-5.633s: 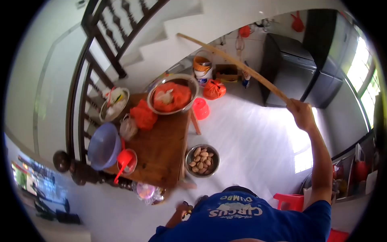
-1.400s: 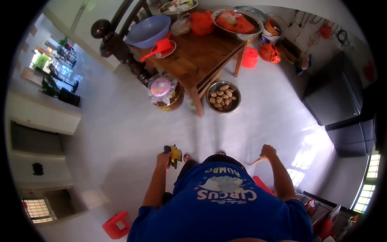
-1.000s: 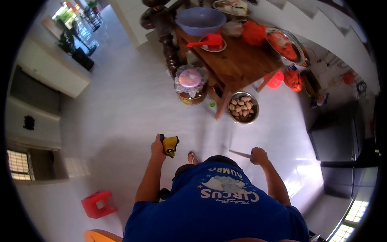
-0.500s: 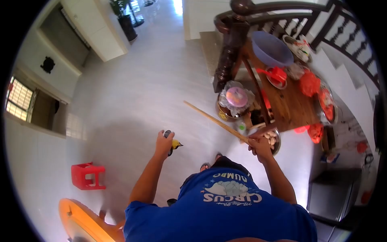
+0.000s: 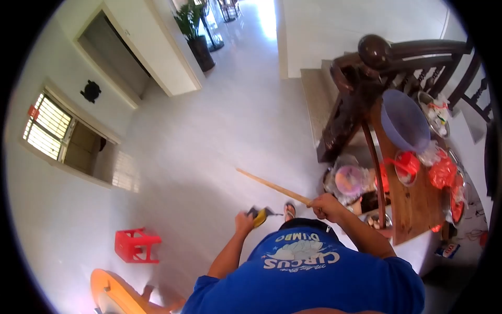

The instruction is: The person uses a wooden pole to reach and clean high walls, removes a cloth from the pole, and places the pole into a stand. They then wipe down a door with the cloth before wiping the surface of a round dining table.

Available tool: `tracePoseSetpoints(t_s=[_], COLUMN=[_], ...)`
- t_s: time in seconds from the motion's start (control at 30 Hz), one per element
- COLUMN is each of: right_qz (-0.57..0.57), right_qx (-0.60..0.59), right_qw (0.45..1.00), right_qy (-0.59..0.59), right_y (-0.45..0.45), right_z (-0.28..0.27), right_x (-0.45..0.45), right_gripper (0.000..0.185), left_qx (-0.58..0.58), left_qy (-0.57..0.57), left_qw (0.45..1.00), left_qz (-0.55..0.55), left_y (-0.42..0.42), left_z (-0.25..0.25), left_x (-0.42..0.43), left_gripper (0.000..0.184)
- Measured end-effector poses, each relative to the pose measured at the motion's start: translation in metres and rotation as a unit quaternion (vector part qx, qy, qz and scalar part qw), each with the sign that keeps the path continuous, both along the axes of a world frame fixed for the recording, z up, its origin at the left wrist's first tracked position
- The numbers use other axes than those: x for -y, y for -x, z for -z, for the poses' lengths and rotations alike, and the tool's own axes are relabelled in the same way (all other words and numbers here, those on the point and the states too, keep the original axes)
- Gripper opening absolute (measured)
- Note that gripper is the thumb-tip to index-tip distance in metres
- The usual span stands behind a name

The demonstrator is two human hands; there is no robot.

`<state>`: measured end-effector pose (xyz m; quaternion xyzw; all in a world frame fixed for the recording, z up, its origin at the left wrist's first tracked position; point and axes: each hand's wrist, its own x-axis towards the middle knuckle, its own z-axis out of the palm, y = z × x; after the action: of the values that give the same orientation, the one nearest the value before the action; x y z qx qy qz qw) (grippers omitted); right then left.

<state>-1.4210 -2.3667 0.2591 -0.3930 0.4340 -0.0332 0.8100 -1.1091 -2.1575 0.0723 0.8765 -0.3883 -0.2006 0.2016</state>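
Gripped a wooden stick point(image 5: 273, 185) in the right hand point(image 5: 325, 206), slanted lengthwise leftward and slightly forward; held a blurred yellow-and-black object point(image 5: 259, 217) in the left hand point(image 5: 243, 223).

Blue short-sleeved T-shirt point(image 5: 314, 285), white CIRCUS DUMBO lettering point(image 5: 302, 260), pale print point(image 5: 299, 249); dark bottoms point(image 5: 302, 224); open sandal point(image 5: 289, 211)

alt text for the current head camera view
Someone in a blue T-shirt holds a long wooden stick in the right hand and a black and yellow object in the left hand. A red plastic stool stands at picture left, a brown wooden table bearing a round purple basin at right.
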Motion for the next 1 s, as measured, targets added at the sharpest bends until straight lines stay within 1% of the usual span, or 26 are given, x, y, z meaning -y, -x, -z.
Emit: tracePoseSetpoints(t_s=[0.07, 0.1, 0.17, 0.2, 0.27, 0.3, 0.33, 0.37, 0.4, 0.43, 0.47, 0.5, 0.57, 0.6, 0.63, 0.67, 0.7, 0.73, 0.77, 0.8, 0.83, 0.87, 0.9, 0.93, 0.97, 1.0], right_qz=[-0.027, -0.033, -0.058, -0.074, -0.084, -0.083, -0.082, -0.11, -0.124, -0.137, -0.147, -0.179, -0.226, -0.247, -0.279, -0.308, -0.309, -0.306, -0.304, -0.298, -0.293, -0.29, -0.285, -0.279, -0.273, -0.266], right_qx=[-0.056, -0.062, -0.105, -0.129, -0.168, -0.175, -0.182, -0.225, -0.26, -0.296, -0.331, -0.357, -0.378, -0.388, -0.415, -0.439, -0.442, -0.443, -0.446, -0.453, -0.461, -0.467, -0.477, -0.486, -0.495, -0.505], right_qw=[0.996, 0.994, 0.982, 0.972, 0.96, 0.958, 0.956, 0.935, 0.922, 0.908, 0.891, 0.864, 0.782, 0.731, 0.734, 0.734, 0.73, 0.727, 0.726, 0.724, 0.722, 0.723, 0.726, 0.726, 0.725, 0.718], right_qy=[0.063, 0.086, 0.149, 0.182, 0.206, 0.212, 0.217, 0.251, 0.258, 0.264, 0.273, 0.305, 0.442, 0.504, 0.46, 0.417, 0.421, 0.425, 0.426, 0.426, 0.425, 0.418, 0.406, 0.399, 0.394, 0.398], right_y=[-0.031, -0.044, -0.074, -0.088, -0.123, -0.138, -0.154, -0.171, -0.191, -0.207, -0.224, -0.241, -0.26, -0.277, -0.291, -0.312, -0.326, -0.332, -0.343, -0.355, -0.364, -0.373, -0.376, -0.374, -0.382, -0.393], right_z=[0.007, 0.01, 0.015, 0.018, 0.027, 0.043, 0.061, 0.078, 0.095, 0.11, 0.122, 0.131, 0.143, 0.141, 0.122, 0.089, 0.088, 0.093, 0.096, 0.093, 0.083, 0.081, 0.09, 0.101, 0.107, 0.101], right_x=[0.043, 0.064, 0.106, 0.125, 0.169, 0.19, 0.214, 0.238, 0.261, 0.282, 0.304, 0.325, 0.357, 0.374, 0.381, 0.388, 0.402, 0.412, 0.423, 0.433, 0.44, 0.441, 0.446, 0.459, 0.476, 0.49], right_gripper=[0.024, 0.024, 0.022, 0.021, 0.024, 0.024, 0.023, 0.022, 0.021, 0.02, 0.019, 0.022, 0.025, 0.027, 0.029, 0.031, 0.032, 0.032, 0.032, 0.032, 0.033, 0.033, 0.033, 0.033, 0.034, 0.035], left_qx=[-0.084, 0.012, -0.083, -0.089, -0.092, -0.087, -0.123, -0.151, -0.149, -0.133, -0.089, -0.075, -0.013, -0.037, -0.065, -0.092, -0.121, -0.146, -0.171, -0.174, -0.178, -0.116, -0.055, -0.034, -0.045, -0.055], left_qy=[-0.109, -0.133, -0.177, -0.171, -0.13, -0.102, -0.099, -0.091, -0.145, -0.276, -0.345, -0.358, -0.316, -0.34, -0.367, -0.39, -0.322, -0.246, -0.166, -0.183, -0.2, -0.207, -0.214, -0.193, -0.171, -0.146], left_qw=[0.987, 0.988, 0.957, 0.943, 0.914, 0.898, 0.851, 0.795, 0.849, 0.92, 0.934, 0.929, 0.947, 0.937, 0.924, 0.912, 0.939, 0.947, 0.937, 0.93, 0.923, 0.94, 0.953, 0.962, 0.965, 0.968], left_qz=[-0.085, -0.077, -0.214, -0.27, -0.373, -0.419, -0.501, -0.581, -0.486, -0.245, -0.034, 0.052, 0.061, 0.071, 0.081, 0.09, -0.028, -0.143, -0.254, -0.266, -0.277, -0.244, -0.209, -0.189, -0.194, -0.198], left_y=[-0.046, -0.058, -0.099, -0.104, -0.122, -0.13, -0.125, -0.119, -0.142, -0.163, -0.178, -0.189, -0.198, -0.224, -0.242, -0.266, -0.297, -0.33, -0.363, -0.399, -0.433, -0.471, -0.504, -0.535, -0.559, -0.582], left_z=[0.017, 0.001, 0.012, -0.004, -0.002, 0.013, -0.011, -0.048, 0.01, 0.06, 0.085, 0.1, 0.118, 0.123, 0.12, 0.117, 0.115, 0.117, 0.115, 0.1, 0.049, 0.051, 0.042, 0.033, 0.017, 0.005], left_x=[-0.016, -0.023, -0.046, -0.05, -0.053, -0.058, -0.042, -0.019, -0.047, -0.082, -0.098, -0.102, -0.084, -0.066, -0.054, -0.031, -0.004, 0.028, 0.056, 0.091, 0.146, 0.182, 0.218, 0.255, 0.293, 0.329], left_gripper=[0.045, 0.047, 0.053, 0.057, 0.061, 0.063, 0.063, 0.063, 0.056, 0.051, 0.047, 0.045, 0.038, 0.036, 0.034, 0.031, 0.033, 0.034, 0.036, 0.04, 0.045, 0.05, 0.056, 0.055, 0.052, 0.05])
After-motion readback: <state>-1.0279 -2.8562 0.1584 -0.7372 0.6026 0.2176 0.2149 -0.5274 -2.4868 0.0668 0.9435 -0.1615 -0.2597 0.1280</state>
